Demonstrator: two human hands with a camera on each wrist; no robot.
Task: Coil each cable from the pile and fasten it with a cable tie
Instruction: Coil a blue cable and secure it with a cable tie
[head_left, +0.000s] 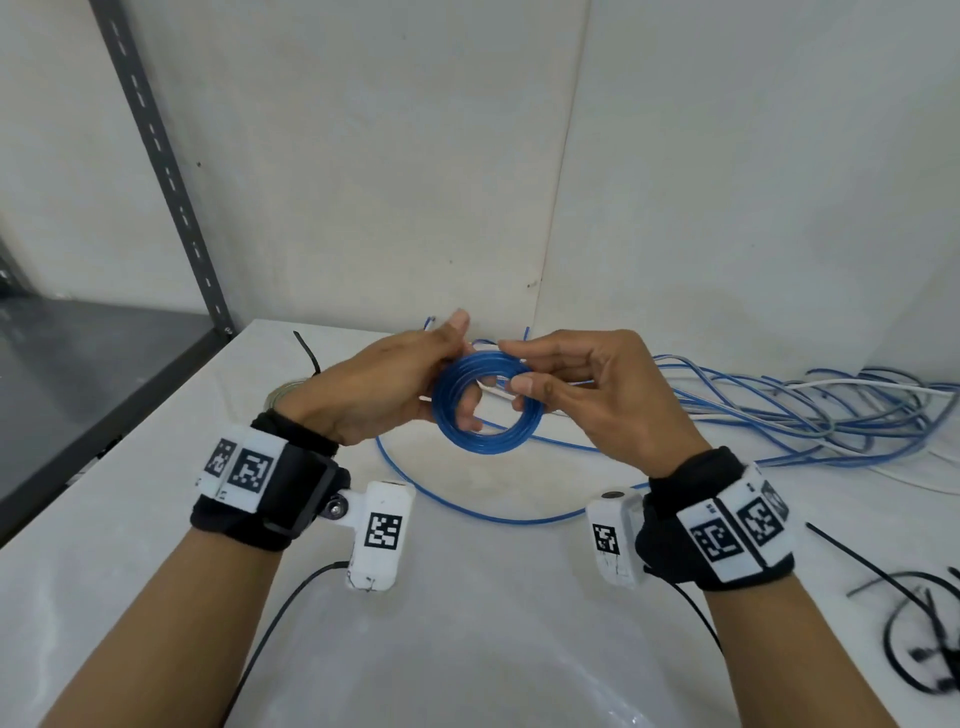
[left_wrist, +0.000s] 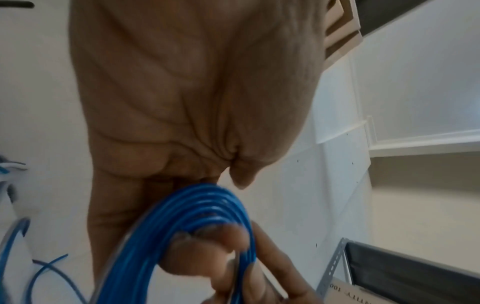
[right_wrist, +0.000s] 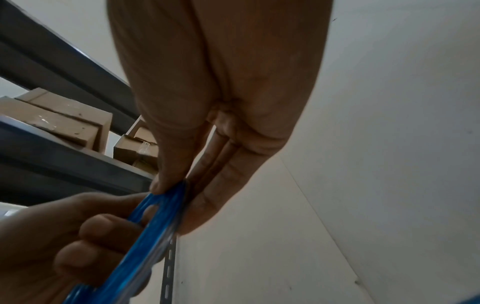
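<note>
Two hands hold a small blue cable coil (head_left: 488, 410) above a white surface (head_left: 467, 623).

Fingers of the left hand (head_left: 384, 387) curl through the coil's opening and grip its left side; the right hand (head_left: 587, 400) pinches the coil's right edge between thumb and fingertips. One loose blue strand runs from the coil down onto the surface, curving below the hands. Behind and to the right lies the pile of blue and white cables (head_left: 805, 415). Black cable ties (head_left: 919, 623) lie at the near right.
</note>
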